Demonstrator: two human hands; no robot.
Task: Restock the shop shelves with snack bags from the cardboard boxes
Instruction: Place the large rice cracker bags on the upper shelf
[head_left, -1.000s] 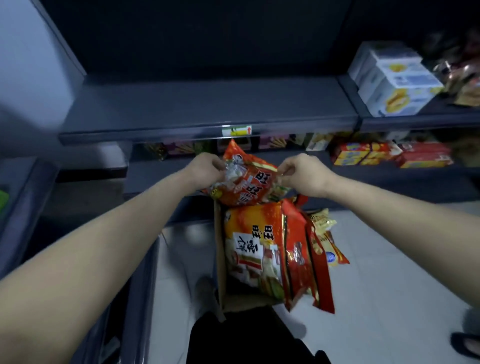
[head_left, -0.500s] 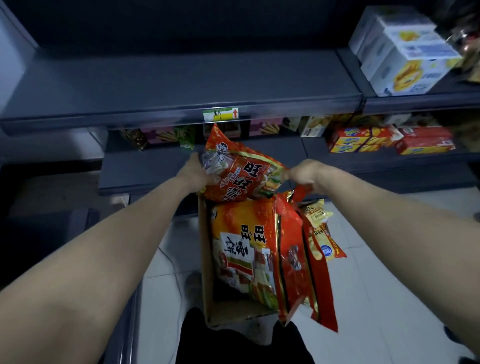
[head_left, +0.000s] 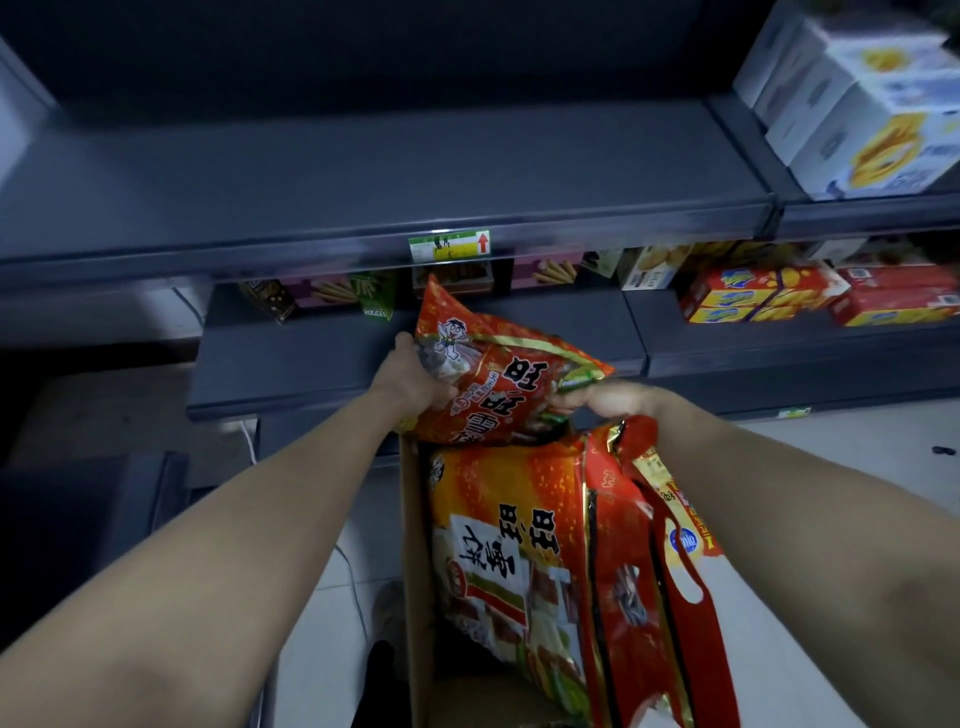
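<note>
A red snack bag (head_left: 501, 376) with a cartoon face is held above the cardboard box (head_left: 418, 561), in front of the lower shelf. My left hand (head_left: 410, 379) grips its left end and my right hand (head_left: 605, 400) pinches its right end. Inside the box stand several more bags: a large orange-red bag (head_left: 509, 561), a darker red bag (head_left: 621, 587) and a yellow pack (head_left: 680, 525) at the right. The dark grey upper shelf (head_left: 384, 171) above the bag is bare.
The lower shelf (head_left: 311, 358) holds small boxes at its back. Red and yellow cartons (head_left: 763, 296) sit on the right bay's lower shelf. White boxes (head_left: 857, 104) are stacked at the upper right. A price tag (head_left: 449, 245) marks the upper shelf's edge. White tiled floor lies right of the box.
Both hands have lifted the red bag a little out of the box and toward the shelves. The view has moved closer to the shelving.
</note>
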